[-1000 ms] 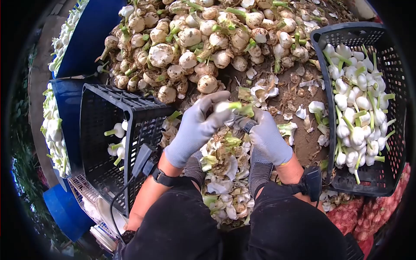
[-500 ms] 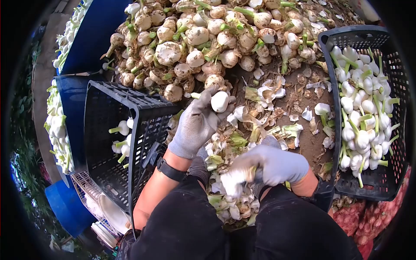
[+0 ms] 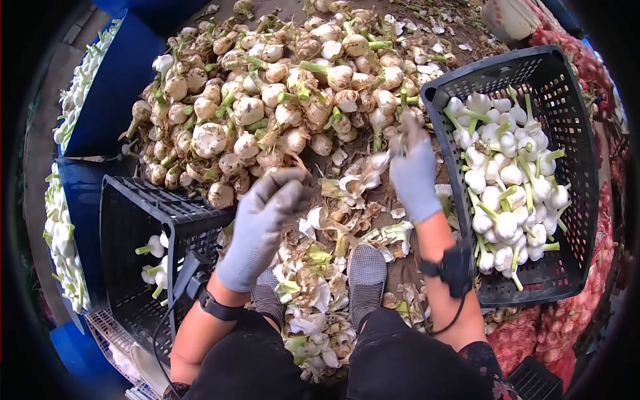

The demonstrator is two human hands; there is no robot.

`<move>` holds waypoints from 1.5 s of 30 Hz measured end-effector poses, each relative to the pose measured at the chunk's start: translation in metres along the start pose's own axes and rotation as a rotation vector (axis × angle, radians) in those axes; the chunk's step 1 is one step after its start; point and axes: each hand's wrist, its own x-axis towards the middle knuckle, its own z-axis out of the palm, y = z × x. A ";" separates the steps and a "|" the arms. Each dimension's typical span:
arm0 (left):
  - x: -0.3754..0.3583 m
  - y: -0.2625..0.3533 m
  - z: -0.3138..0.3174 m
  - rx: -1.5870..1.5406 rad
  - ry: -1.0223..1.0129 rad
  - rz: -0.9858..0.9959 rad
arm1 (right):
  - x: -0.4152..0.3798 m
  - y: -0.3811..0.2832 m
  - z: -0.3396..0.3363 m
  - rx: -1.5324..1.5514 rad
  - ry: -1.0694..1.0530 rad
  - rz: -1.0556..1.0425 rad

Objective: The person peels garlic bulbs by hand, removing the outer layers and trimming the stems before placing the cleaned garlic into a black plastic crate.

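Observation:
A big heap of unpeeled, dirty garlic bulbs point(image 3: 267, 100) with green stems covers the ground ahead of me. My right hand point(image 3: 415, 175), in a grey glove, reaches to the heap's near right edge, and its fingertips close on a garlic bulb point(image 3: 402, 133) there. My left hand point(image 3: 261, 217), also gloved, hovers palm down over the heap's near edge with bent fingers and nothing visible in it. A black crate point(image 3: 567, 113) on my right holds several peeled white bulbs point(image 3: 507, 180). Another black crate point(image 3: 133, 220) on my left holds a few peeled bulbs point(image 3: 152, 248).
Peeled skins and leaf scraps point(image 3: 320, 293) lie piled between my feet point(image 3: 367, 273). Blue tubs point(image 3: 107, 93) with more white bulbs stand at the far left. Red mesh sacks point(image 3: 567, 320) lie at the lower right. Each of my wrists carries a strapped black device.
My right hand rose from the skins by my knees to the heap's edge. The white peeled bulb that my left hand held is gone from it. The view shifted left.

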 end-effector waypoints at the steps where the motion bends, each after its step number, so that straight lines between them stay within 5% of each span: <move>1: -0.002 -0.017 -0.004 0.068 -0.054 -0.057 | 0.024 0.012 0.010 -0.153 0.104 -0.062; 5: -0.006 -0.032 -0.002 0.399 -0.149 -0.161 | 0.076 0.040 0.040 -0.403 0.220 -0.079; 7: 0.001 -0.046 -0.014 0.368 -0.153 -0.169 | 0.070 0.041 0.027 -0.055 -0.122 -0.029; 8: 0.004 -0.045 -0.014 0.363 -0.151 -0.160 | 0.053 0.021 0.012 0.192 -0.170 0.167; 9: 0.005 -0.045 -0.014 0.542 -0.095 0.035 | 0.026 -0.005 0.002 0.439 -0.225 0.365; 12: 0.005 -0.051 -0.010 0.850 -0.083 0.528 | -0.049 -0.031 0.007 0.993 -0.509 0.378; 14: 0.003 -0.050 -0.017 0.801 -0.157 0.295 | -0.076 -0.051 0.004 1.129 -0.536 0.465; 16: 0.000 -0.061 -0.024 0.391 -0.111 0.125 | -0.087 -0.047 -0.002 1.117 -0.625 0.528; 20: -0.011 -0.050 -0.021 0.653 -0.200 0.317 | -0.087 -0.056 -0.008 0.971 -0.800 0.450; 24: -0.012 -0.044 -0.024 0.575 -0.199 0.213 | -0.091 -0.073 -0.005 0.890 -0.749 0.487; 26: -0.015 -0.044 -0.024 0.242 -0.130 -0.030 | -0.092 -0.080 -0.008 0.924 -0.726 0.570; 28: -0.017 -0.046 -0.026 0.205 -0.146 -0.021 | -0.093 -0.079 -0.008 0.915 -0.782 0.552; 30: -0.019 -0.043 -0.027 0.011 -0.172 -0.217 | -0.097 -0.072 -0.003 0.904 -0.797 0.548; 32: -0.019 -0.048 -0.032 -0.112 -0.239 -0.242 | -0.103 -0.069 0.001 0.643 -0.596 0.152; 34: -0.025 -0.043 -0.028 -0.178 -0.264 -0.253 | -0.102 -0.072 -0.006 0.599 -0.572 0.060; 36: -0.019 -0.054 -0.033 -0.013 -0.244 -0.097 | -0.097 -0.076 -0.010 0.913 -0.694 0.499; 38: -0.018 -0.057 -0.034 0.150 -0.228 0.049 | -0.098 -0.067 -0.006 1.017 -0.624 0.428; 40: -0.020 -0.050 -0.034 0.381 -0.263 0.133 | -0.093 -0.058 -0.009 0.913 -0.818 0.473; 44: -0.030 -0.044 -0.064 0.205 0.136 -0.125 | -0.092 -0.045 0.003 1.137 -0.638 0.513; 45: -0.030 -0.054 -0.074 0.620 0.054 -0.013 | -0.092 -0.041 0.002 1.172 -0.634 0.602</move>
